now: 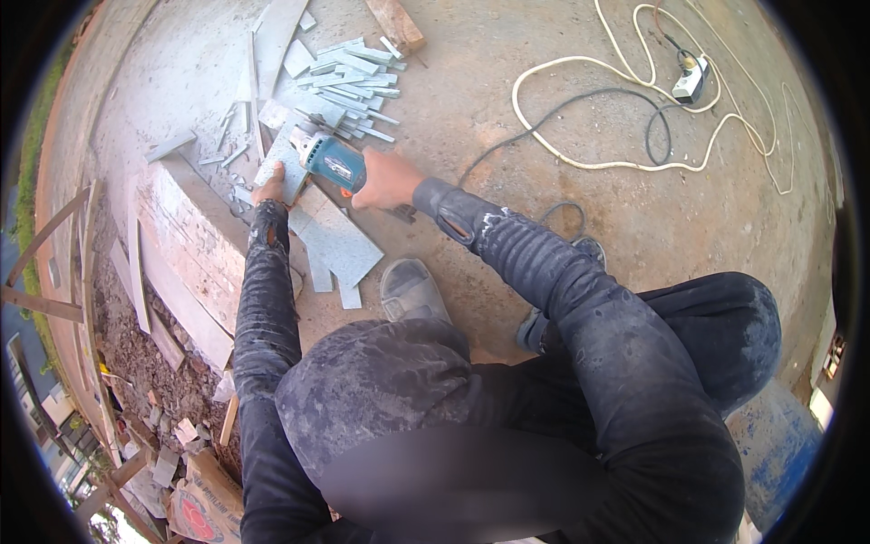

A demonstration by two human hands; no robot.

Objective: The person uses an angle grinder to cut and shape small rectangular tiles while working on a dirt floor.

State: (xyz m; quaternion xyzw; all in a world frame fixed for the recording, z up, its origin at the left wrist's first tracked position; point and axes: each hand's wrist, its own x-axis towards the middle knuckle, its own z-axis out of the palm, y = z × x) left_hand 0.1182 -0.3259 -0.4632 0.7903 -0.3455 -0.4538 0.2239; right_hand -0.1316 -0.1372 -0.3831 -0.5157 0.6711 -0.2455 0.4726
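Note:
My right hand (390, 178) is wrapped round the body of a teal angle grinder (334, 163). The grinder's head and disc sit over a pale grey tile strip (283, 170). My left hand (269, 186) grips the near end of that strip, thumb on top and fingers mostly hidden beneath. Under and beside it lie larger grey tile pieces (343, 243), with narrower offcuts sticking out toward my foot. Just beyond the grinder is a spread pile of narrow cut tile strips (353, 77). Whether the disc touches the tile, I cannot tell.
A dark cord (544, 130) runs right from near the grinder toward a white power strip (691, 80), among loops of cream cable (584, 59). A dusty block (181, 231) stands left, beside rubble (172, 399) and planks. Another wood piece (396, 24) lies at the far side.

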